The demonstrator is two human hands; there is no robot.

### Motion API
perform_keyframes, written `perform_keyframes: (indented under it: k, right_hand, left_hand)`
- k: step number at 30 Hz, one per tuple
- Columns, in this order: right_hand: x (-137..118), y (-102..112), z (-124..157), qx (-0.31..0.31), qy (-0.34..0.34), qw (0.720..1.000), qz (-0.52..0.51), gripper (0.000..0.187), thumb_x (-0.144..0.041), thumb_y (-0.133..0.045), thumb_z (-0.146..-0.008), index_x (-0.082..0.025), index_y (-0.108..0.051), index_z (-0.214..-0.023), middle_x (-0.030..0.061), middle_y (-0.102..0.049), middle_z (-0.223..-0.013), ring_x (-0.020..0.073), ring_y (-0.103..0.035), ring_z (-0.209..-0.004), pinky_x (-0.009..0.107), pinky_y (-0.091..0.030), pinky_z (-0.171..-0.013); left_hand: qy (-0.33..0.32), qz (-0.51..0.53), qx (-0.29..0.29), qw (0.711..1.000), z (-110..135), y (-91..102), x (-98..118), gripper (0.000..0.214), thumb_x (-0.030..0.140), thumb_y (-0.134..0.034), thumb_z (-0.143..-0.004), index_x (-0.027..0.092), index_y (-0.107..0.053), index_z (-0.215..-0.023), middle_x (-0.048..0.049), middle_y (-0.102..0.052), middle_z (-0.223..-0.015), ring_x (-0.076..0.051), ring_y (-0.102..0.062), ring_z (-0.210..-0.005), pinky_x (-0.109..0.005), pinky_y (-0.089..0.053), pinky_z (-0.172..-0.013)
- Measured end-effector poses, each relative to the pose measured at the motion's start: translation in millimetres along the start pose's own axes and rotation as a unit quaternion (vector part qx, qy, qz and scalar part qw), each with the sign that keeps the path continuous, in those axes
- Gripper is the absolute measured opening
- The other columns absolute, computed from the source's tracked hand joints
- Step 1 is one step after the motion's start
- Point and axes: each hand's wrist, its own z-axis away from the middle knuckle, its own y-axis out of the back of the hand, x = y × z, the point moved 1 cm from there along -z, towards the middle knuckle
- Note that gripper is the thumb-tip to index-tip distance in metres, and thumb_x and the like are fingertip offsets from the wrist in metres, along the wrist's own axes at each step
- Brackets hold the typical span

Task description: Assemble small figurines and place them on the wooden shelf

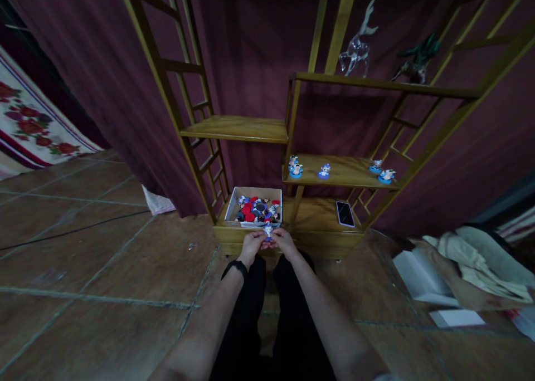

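Closest in: left hand [252, 244] and right hand [285, 240] are pushed together over the knees, fingers curled in, and between the fingertips both of them pinch one tiny figurine [268, 231]. So neither hand is open, both closed lightly on the same piece. There's a black wristband [236, 267] on the left wrist.

The figurine sits just in front of the box [232, 205], near side, almost touching its front wall in this view. My read on handling: it looks like a little hard plastic or resin toy, so super light, stiff, no give, probably a bit slick. It's small enough that a fingertip pinch is the only hold that makes sense, and thin sticking-out bits could snap. I'd grip the round base or the body rather than any of those. Orientation is tough at this size. There seems to be a white part on top and a blue bit below by the thumbs, so the long axis looks roughly upright, tipped toward the box. Which way it faces I can't tell.

The box itself is packed with red, blue and dark pieces and sits on the lowest board of the shelf unit [317, 216]. Right of the box on that board lies a phone [345, 213]. Above and right of the box, a few little figures [324, 172] on blue bases stand spaced along a shelf. Farthest up, well above the box, there's a glass deer [356, 49].
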Motion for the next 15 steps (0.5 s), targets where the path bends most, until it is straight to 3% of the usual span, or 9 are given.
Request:
perform_keyframes:
  k: [15]
  right_hand:
    - [-2.1,-0.6,2.1,0.013,-0.004,1.000,-0.026,0.029,-0.035,-0.071,-0.049,-0.019,-0.052,-0.063,-0.0061,-0.059,-0.058,0.0117,-0.057,-0.050,0.029,-0.050,-0.057]
  left_hand:
    - [-0.012,-0.031,-0.021,0.999,3.3,0.8,0.2,0.017,0.020,-0.071,-0.062,0.009,-0.066,-0.074,-0.0053,-0.066,-0.058,-0.010,-0.060,-0.049,-0.016,-0.045,-0.045]
